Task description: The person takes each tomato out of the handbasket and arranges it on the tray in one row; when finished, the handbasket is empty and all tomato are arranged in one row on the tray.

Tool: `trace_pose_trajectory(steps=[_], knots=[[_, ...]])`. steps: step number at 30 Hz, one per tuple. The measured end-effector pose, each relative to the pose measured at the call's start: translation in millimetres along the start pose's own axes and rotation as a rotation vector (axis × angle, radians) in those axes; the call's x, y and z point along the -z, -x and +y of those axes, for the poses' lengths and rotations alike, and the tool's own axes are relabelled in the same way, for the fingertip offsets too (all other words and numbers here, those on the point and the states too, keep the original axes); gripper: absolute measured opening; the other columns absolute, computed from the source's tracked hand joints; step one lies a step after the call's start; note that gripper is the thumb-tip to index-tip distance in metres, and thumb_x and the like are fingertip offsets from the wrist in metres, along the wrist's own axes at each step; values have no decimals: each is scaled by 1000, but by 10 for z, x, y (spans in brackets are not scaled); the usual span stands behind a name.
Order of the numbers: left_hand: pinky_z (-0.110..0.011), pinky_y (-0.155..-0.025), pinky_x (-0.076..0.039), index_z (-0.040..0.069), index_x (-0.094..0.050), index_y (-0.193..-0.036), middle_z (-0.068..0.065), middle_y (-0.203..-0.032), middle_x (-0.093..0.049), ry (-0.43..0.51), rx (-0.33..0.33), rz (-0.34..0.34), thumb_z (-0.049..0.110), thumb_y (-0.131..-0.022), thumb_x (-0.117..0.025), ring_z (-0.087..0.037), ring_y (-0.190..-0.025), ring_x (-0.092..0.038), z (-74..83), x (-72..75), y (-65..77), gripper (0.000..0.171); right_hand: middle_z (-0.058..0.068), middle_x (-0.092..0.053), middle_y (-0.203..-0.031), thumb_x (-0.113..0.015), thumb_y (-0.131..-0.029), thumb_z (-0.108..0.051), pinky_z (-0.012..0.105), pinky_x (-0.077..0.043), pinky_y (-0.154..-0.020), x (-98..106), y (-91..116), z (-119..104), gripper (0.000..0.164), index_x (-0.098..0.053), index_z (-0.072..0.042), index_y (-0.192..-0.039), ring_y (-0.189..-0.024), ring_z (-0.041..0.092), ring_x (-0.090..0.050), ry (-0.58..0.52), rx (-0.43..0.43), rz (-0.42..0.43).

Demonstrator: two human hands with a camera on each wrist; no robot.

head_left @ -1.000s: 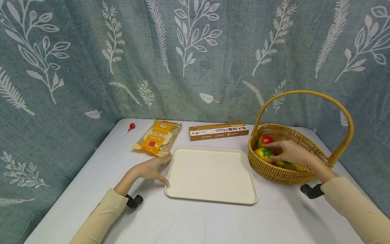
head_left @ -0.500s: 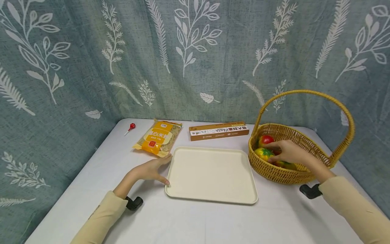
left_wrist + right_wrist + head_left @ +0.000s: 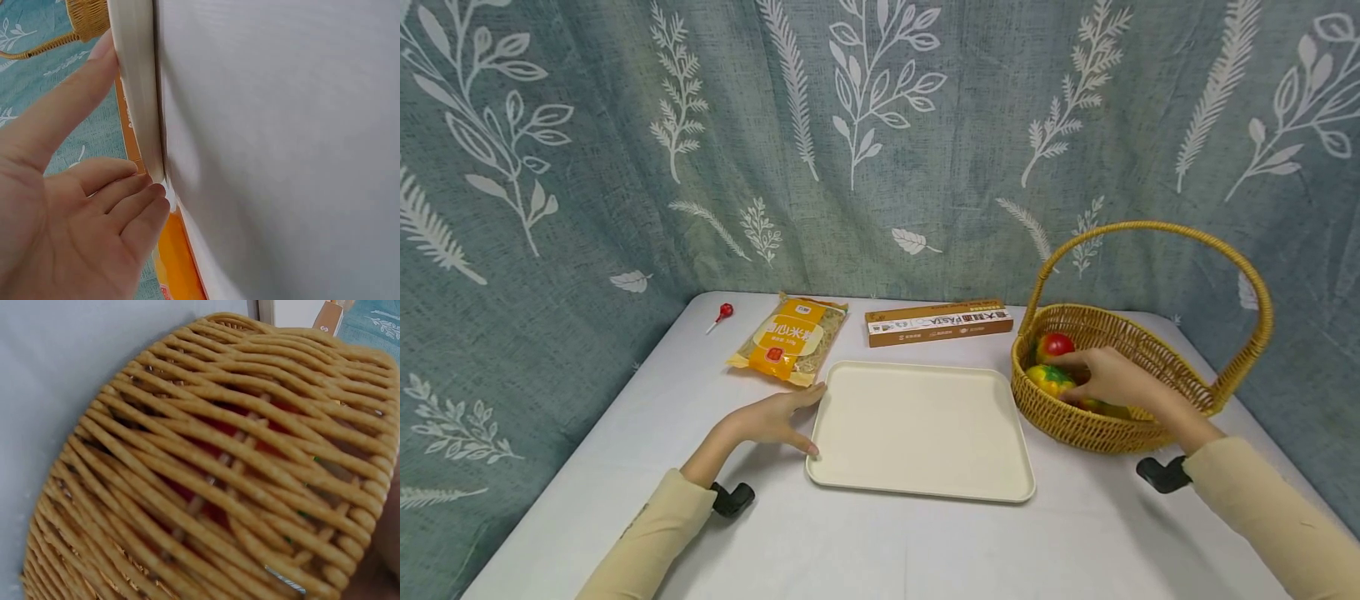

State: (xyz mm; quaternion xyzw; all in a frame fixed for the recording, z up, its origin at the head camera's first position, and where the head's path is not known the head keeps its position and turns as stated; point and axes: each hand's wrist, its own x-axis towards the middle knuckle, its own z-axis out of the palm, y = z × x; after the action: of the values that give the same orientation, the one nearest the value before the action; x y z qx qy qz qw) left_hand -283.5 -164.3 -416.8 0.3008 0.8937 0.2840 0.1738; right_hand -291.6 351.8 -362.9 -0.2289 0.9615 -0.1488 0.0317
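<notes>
Reaching over the near left rim of a golden-brown woven wicker basket with a tall arched handle (image 3: pixel 1063 423), the right hand (image 3: pixel 1108 375) has its thumb and fingers parted around a round yellow piece of fruit with a green crown (image 3: pixel 1049 380). Whether it pinches that piece I cannot tell, since the weave fills most of the right wrist view and hides the fingertips. Beside it in the basket, toward the back, sits a glossy red round fruit (image 3: pixel 1056 344), and another yellow-green piece lies partly under the hand.

The left hand (image 3: pixel 767 419) is spread at the left edge of a flat cream rectangular tray with a low raised rim (image 3: pixel 921 429), thumb at the rim and the other fingertips near the far left corner; it is not wrapped around anything.

The fruit looks smooth and probably a little slippery, likely light and firm; a grip across its widest part, thumb opposite fingers, should suit it better than a tip pinch. The tray seems stiff, light and liable to slide, so its rim is the place to steady it. The basket should flex slightly and lift best by its handle
</notes>
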Motion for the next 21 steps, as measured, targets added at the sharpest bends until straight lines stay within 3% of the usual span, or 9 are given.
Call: trace_pose_trajectory(steps=[7, 12, 16, 21], knots=[[-47, -115, -19, -3, -24, -150, -17, -156, -22, -1, 15, -14, 35, -74, -84, -30, -143, -23, -13, 19, -5, 104, 3, -69, -95, -79, -81, -24, 30, -46, -63, 3, -1, -8, 56, -61, 0, -128, -71, 13, -52, -4, -3, 5], [-46, -115, -19, -3, -25, -150, -17, -156, -23, 1, 20, -18, 35, -73, -84, -29, -143, -24, -22, 19, -10, 103, 1, -69, -92, -78, -81, -23, 30, -48, -63, 5, 14, -28, 55, -61, 2, -126, -71, 11, -53, -11, 6, 6], [-46, -116, -19, -3, -26, -150, -17, -156, -23, 1, 19, -18, 35, -73, -84, -29, -143, -24, -37, 10, -17, 103, 6, -70, -96, -78, -81, -25, 32, -52, -65, 26, 67, -65, 55, -62, 3, -125, -76, 14, -59, -27, 5, 28], [-45, -115, -20, -3, -27, -149, -17, -156, -24, -10, 11, -13, 35, -73, -84, -29, -142, -26, -39, 11, -20, 103, 19, -67, -111, -78, -80, -38, 45, -55, -75, 71, 158, -109, 65, -61, 4, -126, -93, 31, -65, -60, -20, 106]])
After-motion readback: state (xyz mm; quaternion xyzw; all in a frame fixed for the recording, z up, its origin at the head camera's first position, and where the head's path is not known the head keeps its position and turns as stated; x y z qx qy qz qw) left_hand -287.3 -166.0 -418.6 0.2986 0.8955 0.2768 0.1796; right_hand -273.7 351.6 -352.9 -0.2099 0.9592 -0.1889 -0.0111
